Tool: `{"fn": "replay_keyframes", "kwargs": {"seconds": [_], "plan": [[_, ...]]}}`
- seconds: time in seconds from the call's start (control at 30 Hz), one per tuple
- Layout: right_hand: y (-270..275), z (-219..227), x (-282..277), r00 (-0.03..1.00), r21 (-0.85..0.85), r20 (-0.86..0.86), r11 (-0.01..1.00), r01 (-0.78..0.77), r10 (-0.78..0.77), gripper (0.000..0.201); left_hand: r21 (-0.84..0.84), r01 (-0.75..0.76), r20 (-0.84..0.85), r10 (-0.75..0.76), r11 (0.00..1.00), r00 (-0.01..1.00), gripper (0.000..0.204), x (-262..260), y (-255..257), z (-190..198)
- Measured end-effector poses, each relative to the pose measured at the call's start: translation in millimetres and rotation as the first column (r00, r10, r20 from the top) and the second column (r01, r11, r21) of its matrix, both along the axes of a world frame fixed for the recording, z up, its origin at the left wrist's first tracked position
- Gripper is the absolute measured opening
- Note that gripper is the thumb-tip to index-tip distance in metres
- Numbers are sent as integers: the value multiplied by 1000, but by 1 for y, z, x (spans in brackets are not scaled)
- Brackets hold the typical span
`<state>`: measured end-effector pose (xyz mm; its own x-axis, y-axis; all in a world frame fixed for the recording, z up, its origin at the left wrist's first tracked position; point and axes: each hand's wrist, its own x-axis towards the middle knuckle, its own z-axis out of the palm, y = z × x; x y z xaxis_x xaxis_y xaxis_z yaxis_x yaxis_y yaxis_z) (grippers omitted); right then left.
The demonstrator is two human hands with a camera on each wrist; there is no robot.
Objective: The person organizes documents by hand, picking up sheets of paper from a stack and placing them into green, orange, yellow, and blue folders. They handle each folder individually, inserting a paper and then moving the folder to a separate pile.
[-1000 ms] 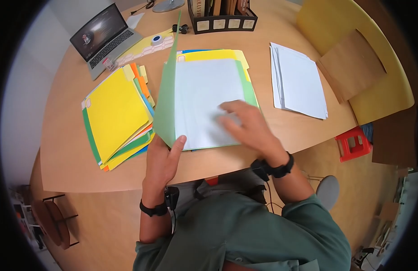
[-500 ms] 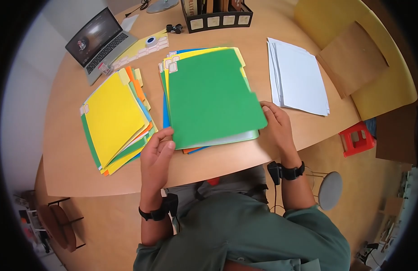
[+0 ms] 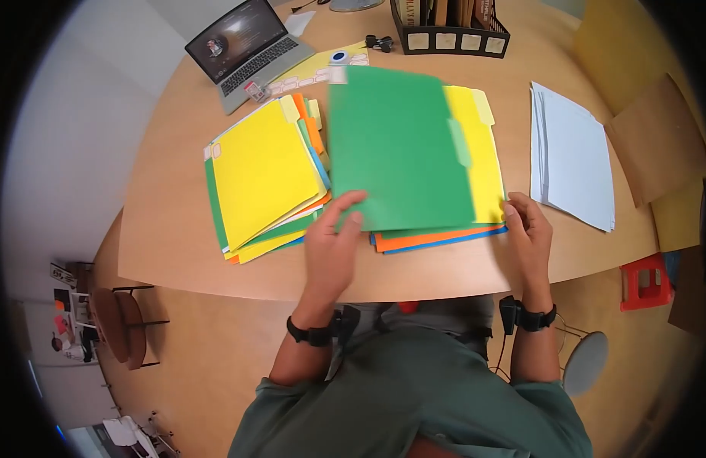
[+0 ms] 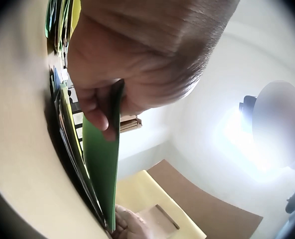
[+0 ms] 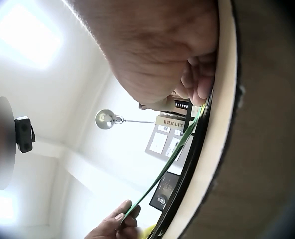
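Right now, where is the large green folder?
In the head view, the green folder is over the middle pile, right of the leftmost pile, its near-left corner in the left hand.

Gap beside papers (right hand blocks near end).

Wall: pale, my 10 o'clock
Floor: tan
Brown chair: my 9 o'clock
Red stool: my 2 o'clock
Ceiling light: bright glare

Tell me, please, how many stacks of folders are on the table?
2: the left stack, yellow on top, and the middle stack, partly covered by the green folder that the left hand holds.
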<state>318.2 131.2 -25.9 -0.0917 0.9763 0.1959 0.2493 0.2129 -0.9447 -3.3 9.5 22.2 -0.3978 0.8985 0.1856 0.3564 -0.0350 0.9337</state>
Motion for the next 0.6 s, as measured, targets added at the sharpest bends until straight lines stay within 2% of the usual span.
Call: {"fn": "replay_keyframes", "kwargs": {"seconds": [0.07,0.17,0.3,0.37,0.5,0.57,0.6], "plan": [[1,-3,2,1000,12,10,1000,-22,22,28,20,-175,25,174,984,984,32,-28,-5,3],[0,-5,1,999,27,24,999,-41,40,29,49,-324,157,313,945,937,34,-80,-20,11],[-2,-5,0,998,43,39,998,-46,44,29,-18,-367,96,367,930,925,35,-138,-49,4],[-2,-5,0,998,56,49,997,-46,43,29,-147,-428,-121,413,892,903,36,-149,-59,5],[-2,-4,0,996,82,76,995,-53,47,29,-181,-464,-256,414,867,873,37,-163,-71,-11],[-2,-4,0,996,85,76,995,-56,50,29,77,-542,-572,482,837,663,38,-160,-70,-19],[-2,-4,0,996,88,78,994,-60,53,29,76,-534,-572,475,842,669,38,-158,-70,-21]]}}
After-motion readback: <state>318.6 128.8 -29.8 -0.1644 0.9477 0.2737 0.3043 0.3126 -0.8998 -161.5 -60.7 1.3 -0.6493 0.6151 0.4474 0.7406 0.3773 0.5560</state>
